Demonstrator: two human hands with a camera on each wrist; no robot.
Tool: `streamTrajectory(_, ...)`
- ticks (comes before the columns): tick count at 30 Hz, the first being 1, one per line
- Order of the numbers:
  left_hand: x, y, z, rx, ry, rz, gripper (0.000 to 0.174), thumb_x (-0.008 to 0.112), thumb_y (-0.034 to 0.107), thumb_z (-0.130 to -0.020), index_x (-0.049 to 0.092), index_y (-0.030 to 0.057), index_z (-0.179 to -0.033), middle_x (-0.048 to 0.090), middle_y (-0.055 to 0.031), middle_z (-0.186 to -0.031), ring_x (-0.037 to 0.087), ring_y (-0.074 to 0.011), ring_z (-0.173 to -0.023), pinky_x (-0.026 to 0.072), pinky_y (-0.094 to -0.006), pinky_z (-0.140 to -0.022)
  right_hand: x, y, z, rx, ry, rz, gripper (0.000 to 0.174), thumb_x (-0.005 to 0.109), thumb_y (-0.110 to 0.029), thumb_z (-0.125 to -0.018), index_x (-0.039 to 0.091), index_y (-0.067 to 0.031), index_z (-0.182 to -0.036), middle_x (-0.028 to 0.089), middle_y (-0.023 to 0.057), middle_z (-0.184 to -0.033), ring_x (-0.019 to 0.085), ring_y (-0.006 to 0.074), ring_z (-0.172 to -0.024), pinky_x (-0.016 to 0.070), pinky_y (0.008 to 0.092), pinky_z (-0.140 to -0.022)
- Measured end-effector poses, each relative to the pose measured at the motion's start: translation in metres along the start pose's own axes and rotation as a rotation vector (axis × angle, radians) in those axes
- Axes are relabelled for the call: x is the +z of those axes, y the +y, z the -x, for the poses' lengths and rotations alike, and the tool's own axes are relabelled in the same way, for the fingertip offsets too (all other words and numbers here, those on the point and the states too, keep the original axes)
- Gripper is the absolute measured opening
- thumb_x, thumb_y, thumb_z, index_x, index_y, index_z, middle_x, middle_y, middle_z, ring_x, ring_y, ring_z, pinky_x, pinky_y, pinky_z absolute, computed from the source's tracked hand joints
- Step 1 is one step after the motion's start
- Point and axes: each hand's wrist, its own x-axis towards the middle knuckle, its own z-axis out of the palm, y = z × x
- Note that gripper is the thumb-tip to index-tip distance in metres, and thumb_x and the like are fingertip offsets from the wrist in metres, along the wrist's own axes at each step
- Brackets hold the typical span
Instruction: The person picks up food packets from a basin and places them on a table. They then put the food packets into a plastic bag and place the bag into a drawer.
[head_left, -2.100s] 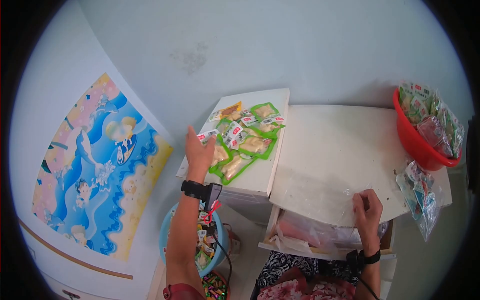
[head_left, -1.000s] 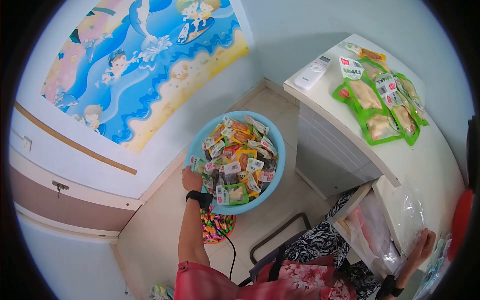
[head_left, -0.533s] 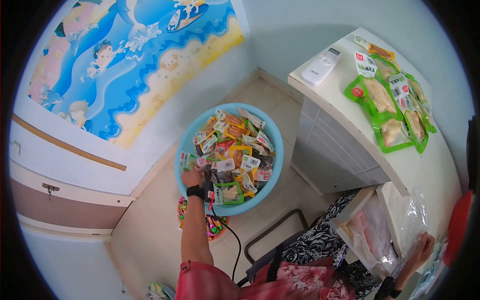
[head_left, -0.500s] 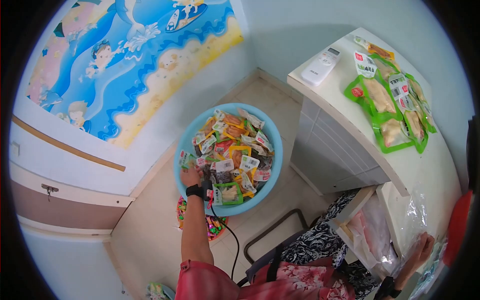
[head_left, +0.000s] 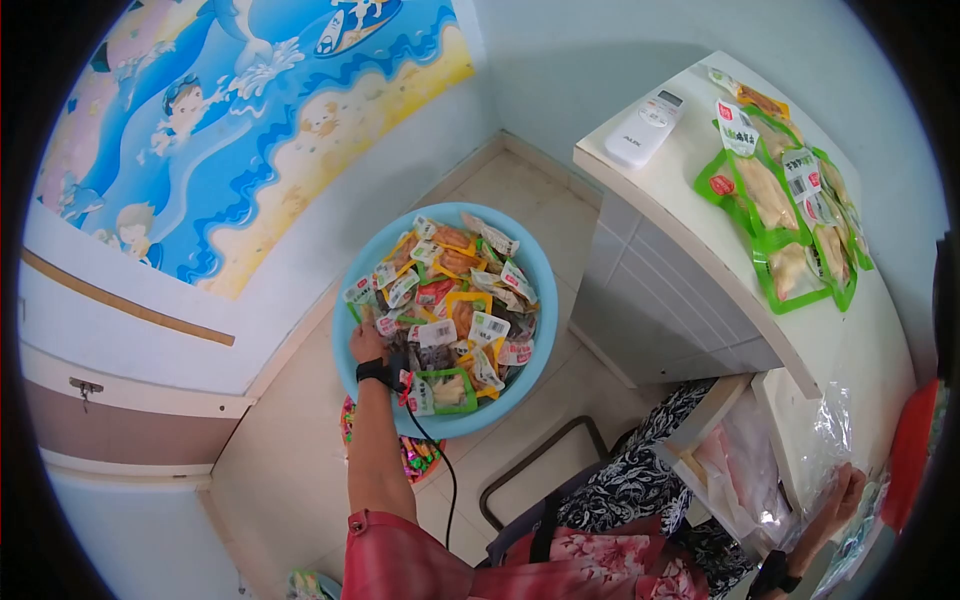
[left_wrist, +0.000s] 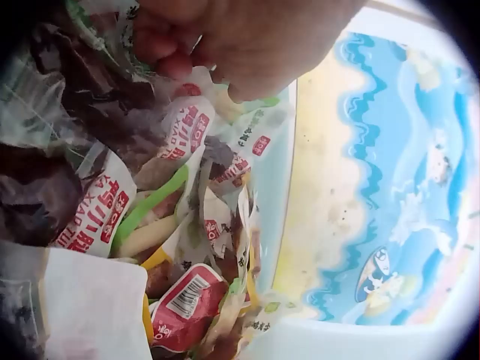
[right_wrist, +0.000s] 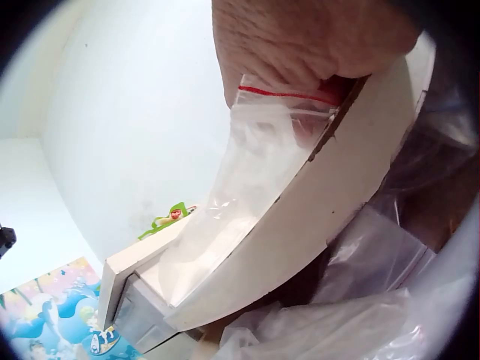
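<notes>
My left hand [head_left: 368, 345] is down at the left side of a pale blue basin [head_left: 547, 325] heaped with sealed snack packets [head_left: 470, 310]. In the left wrist view its fingers [left_wrist: 174, 64] curl in among the packets and grip one with a clear wrapper; most of that packet is hidden. A white-labelled, green-edged packet [left_wrist: 259, 131] lies just below the hand. My right hand [head_left: 848, 490] pinches a clear zip bag [right_wrist: 255, 165] near its red-striped top edge. The bag hangs along the white desktop's edge, over the pulled-out drawer [head_left: 688, 470].
Green-edged packets [head_left: 770, 195] and a white remote control [head_left: 645, 128] lie on the cabinet top. A red basin [head_left: 912, 430] stands at the far right. Beneath the blue basin shows a container of colourful candies [head_left: 420, 458]. More clear bags [right_wrist: 330, 322] fill the drawer.
My left hand has come from the packets on the cabinet down to the blue basin, then reached further in among the packets. The view swung left. The right hand keeps the bag.
</notes>
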Motion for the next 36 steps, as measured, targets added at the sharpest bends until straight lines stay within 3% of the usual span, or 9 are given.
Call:
streamTrajectory(4, -0.002, -0.013, -0.018, 0.434, 0.073, -0.452, 0.043, 0.065, 0.034, -0.093, 0.074, -0.0036, -0.112, 0.075, -0.0242, -0.095, 0.071, -0.0407, -0.084, 0.0552, -0.0502, -0.079, 0.002, -0.006, 0.001, -0.002, 0.015, 0.006, 0.025, 0.061, -0.029, -0.105, 0.057, -0.0089, -0.090, 0.051, -0.0034, -0.084, 0.040, 0.0065, -0.075, 0.0318, 0.0223, -0.066)
streamTrajectory(7, -0.008, 0.007, -0.010, 0.395, 0.028, -0.566, 0.039, 0.064, 0.032, -0.094, 0.075, -0.0009, -0.111, 0.074, -0.0236, -0.105, 0.069, -0.0447, -0.095, 0.0537, -0.0544, -0.081, -0.001, -0.007, 0.002, -0.012, 0.018, 0.028, 0.025, 0.061, -0.029, -0.105, 0.057, -0.0089, -0.090, 0.051, -0.0031, -0.085, 0.040, 0.0066, -0.076, 0.0323, 0.0222, -0.067)
streamTrajectory(10, -0.008, 0.047, 0.019, 0.160, 0.131, -0.672, 0.039, 0.063, 0.030, -0.094, 0.070, 0.0004, -0.119, 0.074, -0.0231, -0.099, 0.069, -0.0426, -0.098, 0.0533, -0.0543, -0.081, -0.004, 0.012, -0.003, -0.020, 0.006, 0.033, 0.026, 0.061, -0.030, -0.104, 0.057, -0.0088, -0.091, 0.051, -0.0026, -0.085, 0.042, 0.0072, -0.077, 0.0335, 0.0223, -0.068)
streamTrajectory(13, -0.003, 0.065, 0.045, 0.237, 0.248, -0.645, 0.042, 0.062, 0.025, -0.095, 0.062, 0.0020, -0.129, 0.072, -0.0218, -0.106, 0.068, -0.0412, -0.099, 0.0532, -0.0547, -0.079, 0.000, 0.010, -0.003, -0.033, 0.044, 0.075, 0.026, 0.061, -0.030, -0.104, 0.057, -0.0084, -0.090, 0.051, -0.0019, -0.085, 0.042, 0.0080, -0.077, 0.0346, 0.0228, -0.069)
streamTrajectory(16, 0.001, 0.096, 0.064, 0.465, 0.189, -0.689, 0.047, 0.065, 0.016, -0.092, 0.056, 0.0046, -0.137, 0.066, -0.0173, -0.121, 0.067, -0.0381, -0.103, 0.0546, -0.0513, -0.078, -0.002, 0.007, -0.003, -0.035, 0.032, 0.054, 0.026, 0.061, -0.030, -0.104, 0.057, -0.0081, -0.090, 0.051, -0.0015, -0.084, 0.043, 0.0086, -0.077, 0.0350, 0.0233, -0.070)
streamTrajectory(19, 0.001, 0.098, 0.030, 0.892, 0.186, -0.926, 0.053, 0.067, 0.007, -0.088, 0.054, 0.0076, -0.140, 0.059, -0.0123, -0.129, 0.064, -0.0340, -0.111, 0.0565, -0.0469, -0.078, -0.001, 0.008, -0.004, -0.034, 0.006, 0.043, 0.026, 0.061, -0.030, -0.105, 0.057, -0.0080, -0.091, 0.051, -0.0014, -0.083, 0.043, 0.0086, -0.077, 0.0350, 0.0233, -0.069)
streamTrajectory(22, 0.001, 0.118, 0.023, 0.735, -0.014, -1.179, 0.058, 0.070, 0.003, -0.085, 0.054, 0.0105, -0.140, 0.060, -0.0087, -0.122, 0.062, -0.0303, -0.114, 0.0578, -0.0441, -0.079, -0.002, 0.011, -0.005, -0.044, 0.009, 0.055, 0.025, 0.061, -0.029, -0.105, 0.058, -0.0077, -0.092, 0.052, -0.0016, -0.083, 0.043, 0.0084, -0.076, 0.0353, 0.0229, -0.069)
streamTrajectory(31, -0.002, 0.108, 0.011, 0.695, 0.031, -1.257, 0.030, 0.070, 0.003, -0.085, 0.059, 0.0087, -0.113, 0.059, -0.0101, -0.113, 0.064, -0.0312, -0.108, 0.0585, -0.0441, -0.076, -0.005, 0.012, -0.004, -0.039, -0.003, 0.081, 0.024, 0.061, -0.026, -0.105, 0.057, -0.0057, -0.094, 0.052, -0.0004, -0.085, 0.046, 0.0103, -0.080, 0.0399, 0.0240, -0.074)
streamTrajectory(36, -0.004, 0.106, 0.011, 0.635, 0.066, -1.157, 0.027, 0.068, 0.002, -0.087, 0.060, 0.0076, -0.112, 0.059, -0.0122, -0.111, 0.065, -0.0332, -0.106, 0.0590, -0.0456, -0.076, -0.003, 0.009, -0.003, -0.066, 0.014, 0.079, 0.025, 0.061, -0.027, -0.105, 0.056, -0.0056, -0.094, 0.051, 0.0002, -0.086, 0.046, 0.0114, -0.081, 0.0405, 0.0248, -0.076)
